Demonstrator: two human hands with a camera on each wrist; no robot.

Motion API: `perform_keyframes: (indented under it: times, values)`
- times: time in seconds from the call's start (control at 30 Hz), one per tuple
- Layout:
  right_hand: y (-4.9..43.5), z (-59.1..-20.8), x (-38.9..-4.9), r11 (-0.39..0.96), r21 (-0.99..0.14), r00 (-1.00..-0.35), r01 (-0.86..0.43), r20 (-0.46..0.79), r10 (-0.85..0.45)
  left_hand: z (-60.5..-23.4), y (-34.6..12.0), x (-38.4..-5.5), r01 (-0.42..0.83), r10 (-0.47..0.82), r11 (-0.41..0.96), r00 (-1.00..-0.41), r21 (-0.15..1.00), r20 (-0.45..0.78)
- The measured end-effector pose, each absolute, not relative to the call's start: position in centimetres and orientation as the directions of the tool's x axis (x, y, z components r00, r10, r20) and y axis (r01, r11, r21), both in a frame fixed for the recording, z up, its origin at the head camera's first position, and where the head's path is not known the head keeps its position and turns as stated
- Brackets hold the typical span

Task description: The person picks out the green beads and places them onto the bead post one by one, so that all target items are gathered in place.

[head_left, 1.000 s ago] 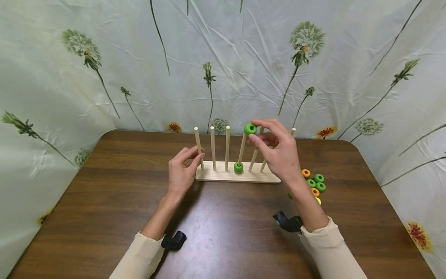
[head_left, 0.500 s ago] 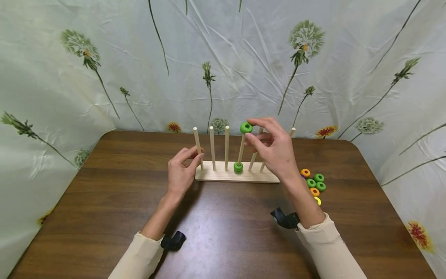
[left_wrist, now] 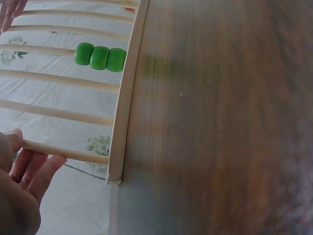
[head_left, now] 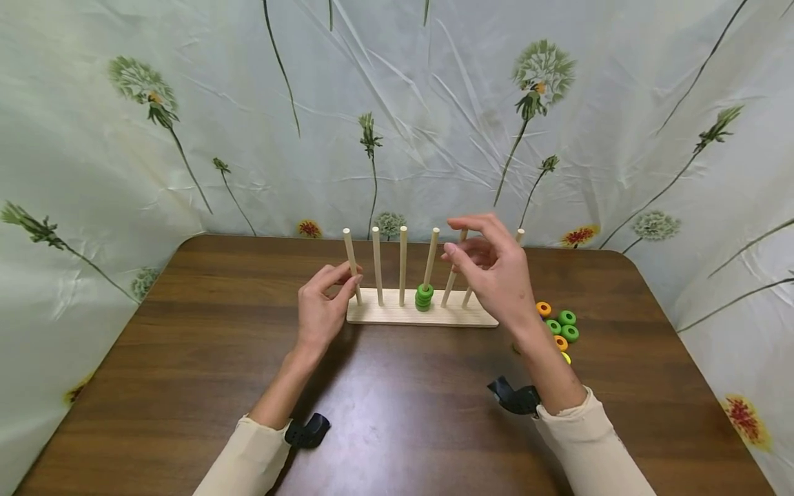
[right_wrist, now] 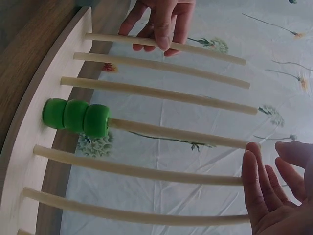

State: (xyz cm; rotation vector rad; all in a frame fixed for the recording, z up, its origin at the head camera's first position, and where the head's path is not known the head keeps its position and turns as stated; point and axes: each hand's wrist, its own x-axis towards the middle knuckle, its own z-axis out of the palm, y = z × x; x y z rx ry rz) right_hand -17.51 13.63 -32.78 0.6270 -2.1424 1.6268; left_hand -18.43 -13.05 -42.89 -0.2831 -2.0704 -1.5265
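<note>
A pale wooden base [head_left: 387, 316] carries a row of several upright pegs. Three green rings [head_left: 424, 297] are stacked at the bottom of one peg [head_left: 432, 255] near the middle; in the right wrist view these green rings [right_wrist: 76, 117] touch one another. My left hand [head_left: 322, 306] pinches the leftmost peg [head_left: 349, 246] between thumb and fingers, as the left wrist view also shows. Just right of the ringed peg's top, my right hand [head_left: 501, 279] is raised with thumb and fingers apart and nothing between them. It partly hides the pegs on the right.
Loose rings lie on the brown table [head_left: 397, 406] to the right of the base: green rings [head_left: 567, 317], orange rings [head_left: 543, 308] and a yellow ring [head_left: 566, 358] partly behind the right forearm. A floral sheet [head_left: 248, 138] hangs behind the table.
The green ring that my right hand held at the peg's top has been let go and now sits on the stack. The right fingers have spread; the left hand stays on its peg.
</note>
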Motion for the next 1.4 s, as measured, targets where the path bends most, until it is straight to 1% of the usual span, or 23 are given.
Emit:
perform_keyframes:
  times: [0.3,0.73,1.03,1.4]
  values:
    - [15.2,-32.9,-16.9,0.230,-0.767,-0.798,-0.599,0.596,-0.088,-42.8,-13.2,-18.5,0.478,-0.144,0.328,-0.827,0.815,0.544]
    - [17.7,-33.7,-16.1,0.273,-0.723,-0.766,-0.635,0.634,-0.104,-42.6,-13.2,-18.3,0.453,-0.153,0.307,-0.845,0.837,0.513]
    - [19.3,-34.8,-15.8,0.297,-0.746,-0.798,-0.596,0.592,-0.112,-42.7,-13.2,-18.3,0.457,-0.148,0.303,-0.844,0.836,0.515]
    - [21.1,-36.0,-15.2,0.418,-0.768,-0.863,-0.484,0.497,-0.086,-42.8,-13.0,-18.2,0.443,-0.152,0.285,-0.855,0.850,0.496]
